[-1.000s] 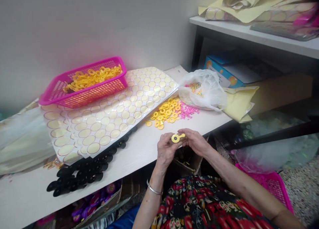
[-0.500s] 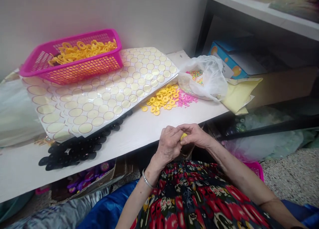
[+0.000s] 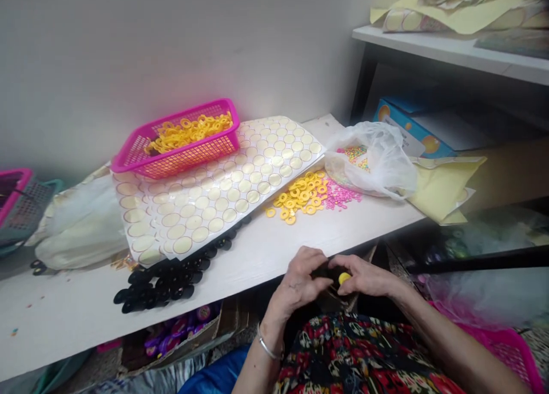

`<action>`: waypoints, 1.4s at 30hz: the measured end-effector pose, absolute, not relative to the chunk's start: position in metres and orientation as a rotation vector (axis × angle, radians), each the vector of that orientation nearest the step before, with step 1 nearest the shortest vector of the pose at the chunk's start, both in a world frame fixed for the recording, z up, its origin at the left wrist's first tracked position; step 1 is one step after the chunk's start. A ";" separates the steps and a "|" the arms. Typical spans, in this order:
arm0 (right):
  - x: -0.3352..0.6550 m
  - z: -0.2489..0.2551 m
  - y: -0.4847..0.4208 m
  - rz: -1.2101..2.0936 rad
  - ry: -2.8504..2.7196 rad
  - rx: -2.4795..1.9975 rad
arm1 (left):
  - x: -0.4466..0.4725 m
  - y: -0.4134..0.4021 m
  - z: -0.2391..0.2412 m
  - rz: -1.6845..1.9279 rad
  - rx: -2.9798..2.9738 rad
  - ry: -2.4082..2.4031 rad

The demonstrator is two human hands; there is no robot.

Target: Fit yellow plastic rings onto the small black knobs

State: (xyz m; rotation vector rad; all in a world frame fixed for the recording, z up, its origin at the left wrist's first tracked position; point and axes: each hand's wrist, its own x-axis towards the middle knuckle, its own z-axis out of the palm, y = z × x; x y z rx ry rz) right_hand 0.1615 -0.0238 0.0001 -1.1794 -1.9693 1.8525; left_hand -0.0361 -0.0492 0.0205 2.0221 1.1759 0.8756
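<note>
Both hands are close together in front of the lap, just below the edge of the table (image 3: 266,251). The right hand (image 3: 368,278) is curled and pinches a small yellow piece (image 3: 344,278) between thumb and fingers. The left hand (image 3: 300,284) is also curled, with its fingers bent toward a dark part (image 3: 328,273) that sits between the two hands; I cannot tell if it really grips this part, because the fingers hide it.

On the table, near the hands, a heap of black pieces (image 3: 167,282) lies partly under a sheet of round stickers (image 3: 223,194). Nearly every place on the sheet is filled, so it seems very few stickers are used. Further right there is a loose pile of yellow rings (image 3: 302,197), touching a scatter of pink beads (image 3: 341,195), just beside a plastic bag (image 3: 377,159). A pink basket (image 3: 171,168) at the wall sits on the sheet and holds many more yellow rings.

In my judgement the work is far from finished: one piece is in the hands, and many rings and black pieces lie untouched
</note>
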 end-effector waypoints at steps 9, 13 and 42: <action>0.149 -0.003 -0.016 1.288 -2.468 -1.307 | -0.109 0.011 0.003 1.114 1.491 2.151; 0.164 0.025 -0.001 1.781 -2.198 -1.154 | -0.121 0.014 -0.002 1.096 1.493 2.179; 0.160 -0.020 0.073 0.097 -2.191 -1.578 | -0.156 -0.038 0.004 1.094 1.229 3.025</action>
